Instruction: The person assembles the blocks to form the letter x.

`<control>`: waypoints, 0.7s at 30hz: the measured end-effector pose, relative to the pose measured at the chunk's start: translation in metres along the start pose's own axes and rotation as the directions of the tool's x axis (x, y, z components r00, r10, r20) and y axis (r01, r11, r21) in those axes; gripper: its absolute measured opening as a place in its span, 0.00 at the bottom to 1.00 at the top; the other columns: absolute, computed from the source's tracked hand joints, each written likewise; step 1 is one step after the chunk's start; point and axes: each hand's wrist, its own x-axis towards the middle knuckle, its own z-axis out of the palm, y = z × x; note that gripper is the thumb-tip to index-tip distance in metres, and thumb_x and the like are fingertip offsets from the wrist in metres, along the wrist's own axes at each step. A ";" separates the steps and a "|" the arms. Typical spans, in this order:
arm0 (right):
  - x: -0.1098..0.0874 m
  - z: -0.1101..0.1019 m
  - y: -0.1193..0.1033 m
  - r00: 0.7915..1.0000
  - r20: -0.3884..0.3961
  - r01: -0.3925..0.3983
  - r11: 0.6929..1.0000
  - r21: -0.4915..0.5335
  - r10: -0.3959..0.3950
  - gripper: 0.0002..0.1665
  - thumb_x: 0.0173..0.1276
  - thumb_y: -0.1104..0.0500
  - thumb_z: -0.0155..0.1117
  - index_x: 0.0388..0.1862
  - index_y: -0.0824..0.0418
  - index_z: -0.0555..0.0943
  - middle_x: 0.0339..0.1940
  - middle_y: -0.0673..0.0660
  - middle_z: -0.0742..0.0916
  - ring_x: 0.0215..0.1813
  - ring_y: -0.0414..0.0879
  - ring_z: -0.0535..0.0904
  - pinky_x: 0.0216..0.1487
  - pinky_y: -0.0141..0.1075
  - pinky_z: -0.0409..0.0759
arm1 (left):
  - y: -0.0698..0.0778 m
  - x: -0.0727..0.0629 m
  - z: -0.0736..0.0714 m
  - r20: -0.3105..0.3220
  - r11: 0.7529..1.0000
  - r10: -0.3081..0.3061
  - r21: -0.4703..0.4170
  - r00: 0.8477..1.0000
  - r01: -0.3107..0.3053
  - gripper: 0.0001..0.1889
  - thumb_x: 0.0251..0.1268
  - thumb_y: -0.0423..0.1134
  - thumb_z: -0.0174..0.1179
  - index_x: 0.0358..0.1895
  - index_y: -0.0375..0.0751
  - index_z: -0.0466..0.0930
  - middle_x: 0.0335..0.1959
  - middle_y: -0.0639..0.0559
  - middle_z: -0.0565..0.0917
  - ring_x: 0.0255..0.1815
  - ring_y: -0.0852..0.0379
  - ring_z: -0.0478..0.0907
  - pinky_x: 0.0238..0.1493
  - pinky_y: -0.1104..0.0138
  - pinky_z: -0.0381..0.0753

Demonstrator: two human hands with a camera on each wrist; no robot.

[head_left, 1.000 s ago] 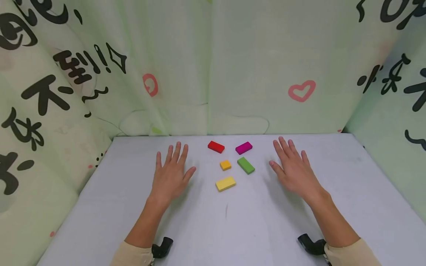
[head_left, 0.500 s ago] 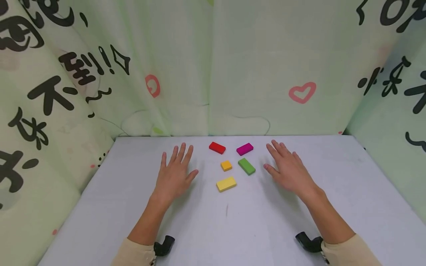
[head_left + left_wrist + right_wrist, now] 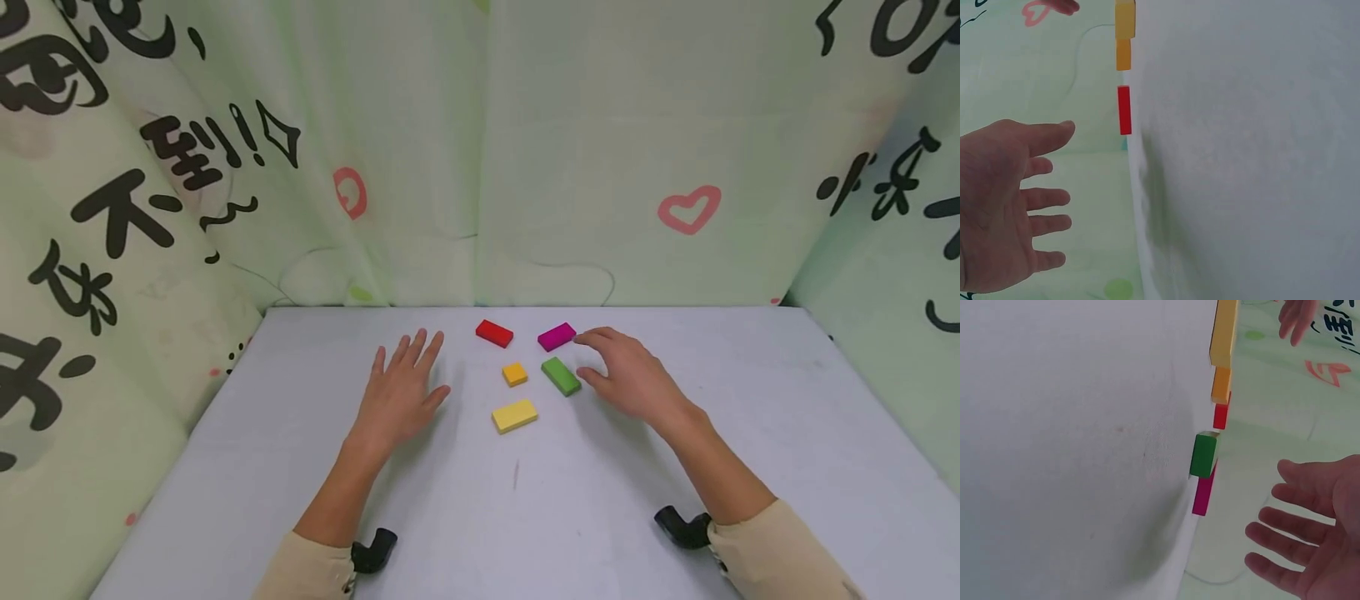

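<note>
Five small blocks lie flat on the white table: a red block [image 3: 494, 333], a magenta block [image 3: 557, 337], a small orange block [image 3: 515, 374], a green block [image 3: 561, 377] and a yellow block [image 3: 514, 416]. My right hand [image 3: 633, 375] hovers just right of the magenta and green blocks, fingers bent a little and thumb apart; in the right wrist view a gap separates it from the green block [image 3: 1204, 454]. To the left of the blocks, my left hand [image 3: 399, 396] is held above the table with fingers spread, holding nothing.
A pale green curtain [image 3: 570, 150] with black lettering and pink hearts hangs behind and at both sides of the white table [image 3: 510, 533]. Black curved pieces [image 3: 375, 550] stick out from both sleeve cuffs.
My right hand has moved left toward the magenta and green blocks, its fingers bending. My left hand stays nearly where it was. The blocks have not moved on the table.
</note>
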 end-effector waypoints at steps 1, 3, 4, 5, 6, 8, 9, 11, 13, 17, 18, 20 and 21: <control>0.002 0.001 -0.001 1.000 0.010 0.000 1.000 0.012 0.000 0.29 0.73 0.60 0.68 0.71 0.64 0.77 0.70 0.67 0.80 0.71 0.67 0.75 0.67 0.63 0.77 | 0.000 0.000 0.000 0.001 1.000 0.001 -0.006 1.000 -0.001 0.41 0.75 0.50 0.62 0.85 0.49 0.54 0.85 0.43 0.58 0.85 0.39 0.55 0.82 0.38 0.49; 0.007 0.002 -0.003 0.999 0.033 -0.007 0.999 0.038 0.005 0.28 0.72 0.61 0.69 0.70 0.63 0.78 0.69 0.67 0.81 0.70 0.66 0.76 0.66 0.61 0.79 | 0.001 0.001 0.000 0.000 1.000 0.004 -0.020 1.000 -0.004 0.41 0.75 0.50 0.63 0.84 0.49 0.55 0.84 0.43 0.60 0.84 0.39 0.57 0.82 0.38 0.50; 0.010 0.002 -0.004 0.999 0.045 -0.008 0.999 0.049 0.005 0.28 0.71 0.61 0.70 0.69 0.63 0.79 0.68 0.67 0.82 0.68 0.66 0.77 0.65 0.61 0.80 | 0.002 0.001 0.000 0.000 1.000 0.005 -0.029 1.000 -0.005 0.40 0.75 0.49 0.64 0.84 0.49 0.56 0.84 0.43 0.61 0.84 0.39 0.58 0.82 0.38 0.51; 0.013 0.003 -0.005 0.998 0.057 -0.006 0.998 0.061 0.003 0.28 0.71 0.62 0.70 0.69 0.62 0.79 0.67 0.66 0.82 0.67 0.65 0.78 0.64 0.60 0.81 | 0.002 0.001 0.000 -0.001 0.999 0.005 -0.037 1.000 -0.005 0.40 0.74 0.49 0.64 0.84 0.49 0.56 0.83 0.43 0.62 0.83 0.39 0.59 0.82 0.38 0.52; 0.016 0.004 -0.005 0.997 0.071 -0.006 0.997 0.077 0.000 0.27 0.71 0.62 0.70 0.69 0.61 0.80 0.66 0.65 0.83 0.66 0.64 0.79 0.63 0.58 0.82 | 0.003 0.001 0.000 -0.003 0.999 0.006 -0.045 1.000 -0.006 0.40 0.74 0.49 0.65 0.84 0.49 0.57 0.83 0.43 0.63 0.83 0.39 0.60 0.81 0.38 0.53; 0.022 0.005 -0.007 0.995 0.100 -0.003 0.994 0.113 -0.009 0.27 0.70 0.63 0.71 0.68 0.60 0.81 0.65 0.64 0.84 0.63 0.62 0.81 0.60 0.56 0.84 | 0.005 0.002 0.001 -0.004 0.998 0.005 -0.059 1.000 -0.005 0.41 0.73 0.49 0.65 0.84 0.50 0.57 0.82 0.43 0.65 0.82 0.40 0.63 0.81 0.39 0.56; 0.025 0.005 -0.008 0.993 0.115 0.003 0.992 0.127 -0.017 0.27 0.70 0.64 0.71 0.68 0.61 0.81 0.64 0.63 0.85 0.62 0.62 0.82 0.59 0.55 0.84 | 0.006 0.002 0.001 -0.002 0.998 0.003 -0.067 1.000 -0.003 0.41 0.73 0.49 0.66 0.84 0.50 0.57 0.81 0.43 0.66 0.81 0.41 0.64 0.81 0.39 0.57; 0.031 0.007 -0.009 0.990 0.138 0.013 0.987 0.160 -0.035 0.26 0.70 0.64 0.70 0.67 0.62 0.81 0.62 0.62 0.86 0.60 0.60 0.83 0.59 0.53 0.85 | 0.008 0.003 0.001 0.001 0.997 -0.001 -0.081 1.000 0.001 0.41 0.72 0.48 0.67 0.83 0.50 0.58 0.80 0.43 0.68 0.80 0.42 0.66 0.80 0.40 0.58; 0.036 0.010 -0.011 0.986 0.157 0.026 0.983 0.181 -0.054 0.25 0.70 0.64 0.70 0.66 0.63 0.82 0.61 0.62 0.87 0.59 0.59 0.84 0.59 0.52 0.85 | 0.010 0.004 0.001 0.008 0.996 -0.007 -0.090 1.000 0.008 0.42 0.71 0.48 0.68 0.83 0.50 0.58 0.79 0.44 0.70 0.79 0.43 0.67 0.80 0.40 0.59; 0.046 0.016 -0.015 0.981 0.181 0.035 0.981 0.189 -0.070 0.24 0.70 0.63 0.72 0.64 0.64 0.83 0.59 0.62 0.87 0.58 0.57 0.84 0.59 0.49 0.86 | 0.014 0.006 0.001 0.027 0.995 -0.010 -0.100 1.000 0.013 0.42 0.70 0.48 0.68 0.83 0.50 0.59 0.77 0.44 0.72 0.79 0.45 0.68 0.80 0.41 0.60; 0.048 0.017 -0.015 0.980 0.187 0.036 0.981 0.189 -0.072 0.24 0.69 0.63 0.72 0.64 0.64 0.83 0.58 0.62 0.87 0.58 0.57 0.84 0.58 0.48 0.86 | 0.015 0.007 0.001 0.035 0.995 -0.010 -0.097 0.999 0.013 0.42 0.71 0.48 0.68 0.83 0.51 0.58 0.77 0.44 0.72 0.79 0.45 0.68 0.80 0.41 0.61; 0.050 0.020 -0.017 0.978 0.198 0.031 0.982 0.187 -0.068 0.24 0.69 0.62 0.72 0.63 0.63 0.83 0.57 0.62 0.88 0.56 0.56 0.84 0.57 0.47 0.86 | 0.016 0.008 0.001 0.043 0.995 -0.005 -0.099 0.999 0.009 0.42 0.71 0.48 0.68 0.83 0.51 0.58 0.77 0.45 0.73 0.78 0.46 0.68 0.80 0.42 0.62; 0.051 0.021 -0.018 0.977 0.200 0.030 0.982 0.188 -0.068 0.24 0.69 0.62 0.73 0.63 0.63 0.84 0.56 0.61 0.88 0.56 0.55 0.84 0.56 0.46 0.86 | 0.016 0.009 0.001 0.045 0.995 -0.002 -0.099 0.999 0.006 0.41 0.71 0.48 0.68 0.83 0.51 0.58 0.77 0.45 0.73 0.78 0.46 0.69 0.79 0.42 0.62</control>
